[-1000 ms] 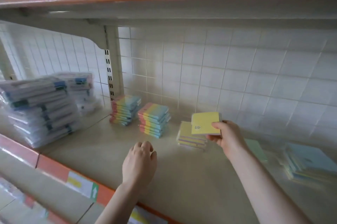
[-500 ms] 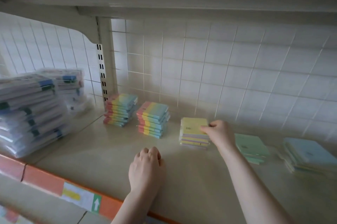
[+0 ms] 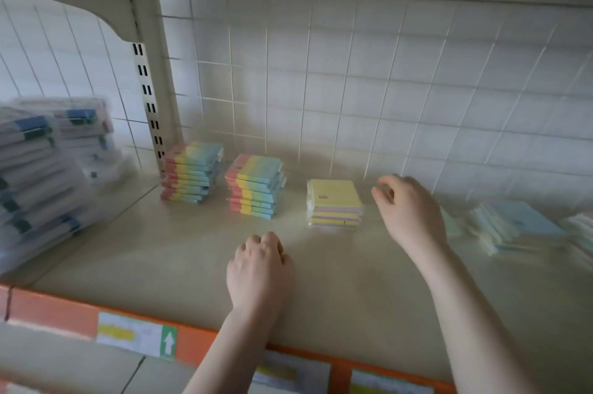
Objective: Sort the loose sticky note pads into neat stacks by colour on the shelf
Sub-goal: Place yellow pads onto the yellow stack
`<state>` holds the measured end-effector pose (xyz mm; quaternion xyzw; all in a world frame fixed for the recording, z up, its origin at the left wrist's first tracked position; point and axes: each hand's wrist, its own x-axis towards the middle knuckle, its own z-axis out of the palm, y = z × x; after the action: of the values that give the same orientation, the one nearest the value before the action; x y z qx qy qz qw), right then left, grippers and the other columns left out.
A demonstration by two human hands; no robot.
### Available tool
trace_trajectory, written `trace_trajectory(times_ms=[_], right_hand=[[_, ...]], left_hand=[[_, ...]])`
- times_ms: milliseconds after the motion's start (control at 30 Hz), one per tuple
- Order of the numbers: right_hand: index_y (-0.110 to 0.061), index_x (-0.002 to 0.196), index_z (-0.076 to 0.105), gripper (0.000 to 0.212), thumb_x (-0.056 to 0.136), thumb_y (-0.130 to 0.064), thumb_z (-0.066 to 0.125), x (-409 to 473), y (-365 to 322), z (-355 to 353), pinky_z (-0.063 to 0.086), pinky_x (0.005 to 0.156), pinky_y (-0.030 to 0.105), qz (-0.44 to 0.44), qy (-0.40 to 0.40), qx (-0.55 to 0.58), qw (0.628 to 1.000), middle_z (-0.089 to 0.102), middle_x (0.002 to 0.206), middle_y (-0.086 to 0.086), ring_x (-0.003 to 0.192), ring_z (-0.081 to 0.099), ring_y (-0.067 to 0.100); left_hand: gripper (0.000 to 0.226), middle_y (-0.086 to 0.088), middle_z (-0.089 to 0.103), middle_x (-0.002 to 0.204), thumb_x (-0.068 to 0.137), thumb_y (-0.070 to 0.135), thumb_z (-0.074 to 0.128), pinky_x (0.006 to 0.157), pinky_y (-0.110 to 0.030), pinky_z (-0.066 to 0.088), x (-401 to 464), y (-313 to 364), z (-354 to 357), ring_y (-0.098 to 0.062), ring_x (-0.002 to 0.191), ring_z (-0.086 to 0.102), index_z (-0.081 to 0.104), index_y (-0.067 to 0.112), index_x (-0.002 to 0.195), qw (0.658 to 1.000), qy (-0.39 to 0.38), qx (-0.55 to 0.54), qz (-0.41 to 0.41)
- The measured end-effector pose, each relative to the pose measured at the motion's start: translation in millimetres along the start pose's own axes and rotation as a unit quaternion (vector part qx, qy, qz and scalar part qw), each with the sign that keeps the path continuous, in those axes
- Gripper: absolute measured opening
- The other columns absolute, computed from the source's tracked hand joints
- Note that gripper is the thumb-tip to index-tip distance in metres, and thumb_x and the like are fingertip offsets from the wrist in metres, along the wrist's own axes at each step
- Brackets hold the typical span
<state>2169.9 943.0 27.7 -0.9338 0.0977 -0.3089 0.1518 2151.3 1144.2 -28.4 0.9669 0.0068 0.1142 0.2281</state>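
Overhead, looking down from the head view at a beige shelf (image 3: 321, 291) backed by a white wire grid (image 3: 353, 88), with an orange front edge (image 3: 51, 313) carrying price labels. Lying at 12 o'clock, the yellow-topped stack (image 3: 333, 202) now standing free, no longer pinched as half a second ago. Hovering at 2 o'clock just beside it, the right hand (image 3: 407, 210), fingers loosely curled, holding nothing. Resting at 6 o'clock on the shelf, the left hand (image 3: 258, 268), fingers curled under, empty. Sitting at 10 and 11 o'clock, two rainbow stacks (image 3: 192, 172) (image 3: 255, 185); at 3 o'clock, blue pads (image 3: 519, 223); at 9 o'clock, wrapped packs (image 3: 35, 182).
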Motion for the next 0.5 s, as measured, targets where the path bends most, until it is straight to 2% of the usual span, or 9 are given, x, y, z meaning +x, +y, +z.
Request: trace_trajectory(times_ms=[100, 167, 333, 500], right_hand=[[-0.007, 0.090, 0.067, 0.011, 0.085, -0.014, 0.060, -29.1, 20.9, -18.9, 0.049, 0.067, 0.040, -0.075, 0.099, -0.045, 0.991, 0.064, 0.081, 0.017, 0.078, 0.062, 0.038], [-0.007, 0.081, 0.067, 0.007, 0.079, -0.013, 0.064, -52.7, 45.0, -28.8, 0.052, 0.060, 0.041, -0.092, 0.120, -0.069, 0.986, 0.064, 0.073, 0.015, 0.068, 0.062, 0.037], [-0.005, 0.084, 0.068, 0.014, 0.072, -0.005, 0.075, -98.0, 123.6, -64.4, 0.054, 0.062, 0.043, -0.019, 0.140, -0.098, 0.985, 0.064, 0.073, 0.016, 0.067, 0.062, 0.038], [-0.003, 0.081, 0.068, 0.023, 0.063, 0.000, 0.081, -134.2, 198.0, -107.2, 0.053, 0.058, 0.042, 0.038, 0.165, -0.103, 0.980, 0.062, 0.069, 0.019, 0.063, 0.062, 0.038]], left_hand=[[0.021, -0.001, 0.056, 0.110, 0.092, 0.030, 0.043, 0.082, -0.030, 0.040, -3.3, 0.6, -2.7, -0.022, 0.106, 0.050, 0.055, 0.021, 0.107, 1.000, 0.003, 0.009, 0.015], [0.021, -0.001, 0.056, 0.110, 0.093, 0.030, 0.044, 0.080, -0.030, 0.040, -10.4, 6.7, -4.1, -0.021, 0.105, 0.051, 0.054, 0.021, 0.108, 0.999, 0.019, 0.018, 0.035], [0.020, -0.003, 0.060, 0.107, 0.092, 0.031, 0.049, 0.080, -0.032, 0.041, -40.1, 50.7, -4.2, -0.025, 0.104, 0.053, 0.056, 0.019, 0.107, 0.996, 0.056, -0.039, 0.060], [0.022, -0.006, 0.061, 0.109, 0.090, 0.030, 0.054, 0.082, -0.035, 0.041, -80.8, 129.2, 13.4, -0.030, 0.104, 0.055, 0.058, 0.018, 0.108, 0.990, 0.054, -0.069, 0.107]])
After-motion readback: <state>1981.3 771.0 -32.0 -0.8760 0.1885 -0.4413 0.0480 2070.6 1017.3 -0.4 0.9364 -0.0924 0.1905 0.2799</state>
